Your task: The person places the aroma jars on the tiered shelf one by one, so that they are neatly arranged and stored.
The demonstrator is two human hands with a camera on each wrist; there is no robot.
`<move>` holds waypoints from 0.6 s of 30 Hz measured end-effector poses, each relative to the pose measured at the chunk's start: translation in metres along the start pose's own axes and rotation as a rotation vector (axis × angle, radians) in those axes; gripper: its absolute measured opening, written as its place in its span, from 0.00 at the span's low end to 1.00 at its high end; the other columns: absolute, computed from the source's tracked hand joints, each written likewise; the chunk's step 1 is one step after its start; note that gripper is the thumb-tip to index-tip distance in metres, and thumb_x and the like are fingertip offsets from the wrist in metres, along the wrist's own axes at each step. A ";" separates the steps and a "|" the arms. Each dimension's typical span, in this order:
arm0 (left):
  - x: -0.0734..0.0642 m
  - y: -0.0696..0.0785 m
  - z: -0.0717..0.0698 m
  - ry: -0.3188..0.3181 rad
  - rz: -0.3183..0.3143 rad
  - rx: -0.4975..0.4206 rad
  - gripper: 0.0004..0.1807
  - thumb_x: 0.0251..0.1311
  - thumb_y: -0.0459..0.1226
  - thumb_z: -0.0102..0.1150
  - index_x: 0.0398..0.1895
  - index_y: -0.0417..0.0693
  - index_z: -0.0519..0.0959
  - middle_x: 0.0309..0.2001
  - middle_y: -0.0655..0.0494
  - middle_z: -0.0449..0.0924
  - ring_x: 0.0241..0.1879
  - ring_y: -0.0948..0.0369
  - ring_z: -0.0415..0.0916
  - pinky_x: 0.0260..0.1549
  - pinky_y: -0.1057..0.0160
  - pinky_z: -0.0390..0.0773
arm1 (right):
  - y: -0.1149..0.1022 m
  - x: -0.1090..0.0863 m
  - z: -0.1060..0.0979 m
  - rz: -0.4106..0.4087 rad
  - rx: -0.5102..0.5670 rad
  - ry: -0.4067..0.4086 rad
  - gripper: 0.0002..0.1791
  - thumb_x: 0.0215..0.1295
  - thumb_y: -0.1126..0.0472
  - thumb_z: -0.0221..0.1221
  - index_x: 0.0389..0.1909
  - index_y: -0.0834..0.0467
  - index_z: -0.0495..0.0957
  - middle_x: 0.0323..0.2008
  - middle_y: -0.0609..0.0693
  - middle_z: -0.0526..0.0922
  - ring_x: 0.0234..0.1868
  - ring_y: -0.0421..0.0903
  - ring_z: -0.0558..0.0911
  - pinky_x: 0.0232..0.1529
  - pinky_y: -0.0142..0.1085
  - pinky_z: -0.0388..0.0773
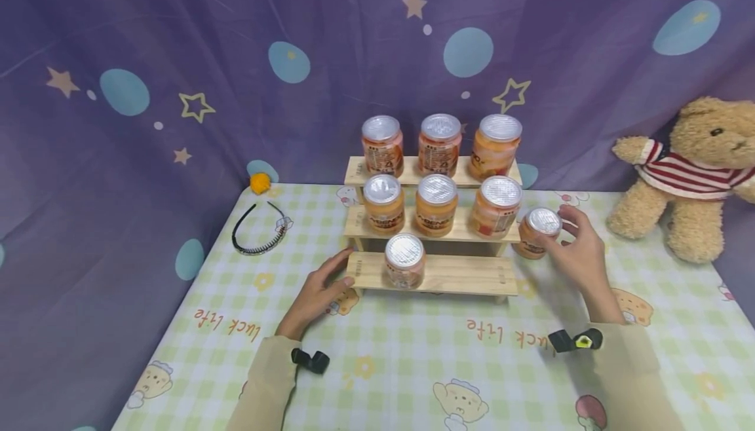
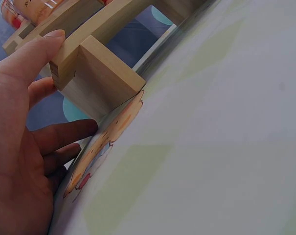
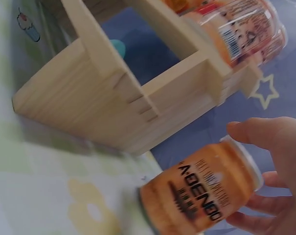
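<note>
A three-step wooden display rack (image 1: pixel 466 277) stands on the table with orange fruit jars with silvery lids. My left hand (image 1: pixel 318 293) is at the left end of its lowest step, holding it between thumb and index finger; the other fingers (image 2: pixel 64 132) extend below the board. Beside the rack's right end, my right hand (image 1: pixel 578 251) holds one jar (image 1: pixel 533 241) near its lid, thumb on one side and fingers on the other. Its printed label (image 3: pixel 196 191) shows in the right wrist view. A single jar (image 1: pixel 405 267) stands on the lowest step, left of its middle.
Three jars (image 1: pixel 436 215) line the middle step and three more (image 1: pixel 439 149) the top one. A teddy bear (image 1: pixel 684 182) sits at the right. Toward the back left lie a black headband (image 1: pixel 259 249) and an orange pompom (image 1: pixel 260 183). A purple curtain (image 1: pixel 366 38) hangs behind.
</note>
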State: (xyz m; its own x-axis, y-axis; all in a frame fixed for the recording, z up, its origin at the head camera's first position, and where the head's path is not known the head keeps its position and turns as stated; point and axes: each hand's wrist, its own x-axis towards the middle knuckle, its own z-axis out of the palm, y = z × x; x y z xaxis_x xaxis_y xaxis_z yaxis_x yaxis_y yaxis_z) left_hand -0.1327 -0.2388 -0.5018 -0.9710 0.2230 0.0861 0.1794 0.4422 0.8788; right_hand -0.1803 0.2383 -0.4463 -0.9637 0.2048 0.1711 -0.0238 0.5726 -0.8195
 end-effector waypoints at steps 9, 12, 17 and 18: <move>0.001 0.000 0.002 -0.005 -0.017 -0.014 0.33 0.69 0.38 0.59 0.76 0.54 0.64 0.76 0.48 0.63 0.77 0.46 0.58 0.77 0.40 0.53 | 0.015 0.005 0.011 0.042 -0.003 -0.040 0.43 0.61 0.53 0.68 0.72 0.64 0.62 0.65 0.72 0.71 0.62 0.71 0.75 0.41 0.19 0.64; 0.001 0.002 0.002 -0.008 -0.026 -0.001 0.33 0.69 0.37 0.59 0.76 0.49 0.63 0.76 0.45 0.63 0.77 0.45 0.57 0.77 0.39 0.53 | 0.017 0.006 0.013 0.050 0.014 -0.036 0.42 0.61 0.51 0.69 0.71 0.63 0.63 0.65 0.71 0.72 0.62 0.70 0.75 0.42 0.21 0.65; -0.002 0.024 -0.002 -0.015 -0.045 -0.003 0.32 0.68 0.37 0.60 0.74 0.45 0.65 0.75 0.43 0.64 0.76 0.43 0.59 0.76 0.39 0.55 | 0.018 0.007 0.016 0.057 0.040 -0.009 0.40 0.59 0.52 0.70 0.69 0.61 0.67 0.64 0.67 0.75 0.62 0.65 0.77 0.41 0.15 0.65; -0.004 0.029 -0.003 -0.016 -0.042 -0.006 0.32 0.69 0.37 0.60 0.74 0.45 0.65 0.75 0.42 0.64 0.76 0.43 0.59 0.76 0.39 0.55 | 0.018 0.007 0.016 0.055 0.045 -0.002 0.39 0.59 0.52 0.71 0.69 0.61 0.68 0.64 0.66 0.75 0.61 0.64 0.78 0.40 0.14 0.65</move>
State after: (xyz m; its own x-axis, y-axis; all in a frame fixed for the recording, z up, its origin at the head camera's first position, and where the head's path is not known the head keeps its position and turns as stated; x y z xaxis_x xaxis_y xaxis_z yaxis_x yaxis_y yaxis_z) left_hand -0.1244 -0.2291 -0.4754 -0.9751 0.2179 0.0417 0.1376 0.4465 0.8842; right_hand -0.1921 0.2374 -0.4686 -0.9643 0.2338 0.1242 0.0176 0.5245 -0.8512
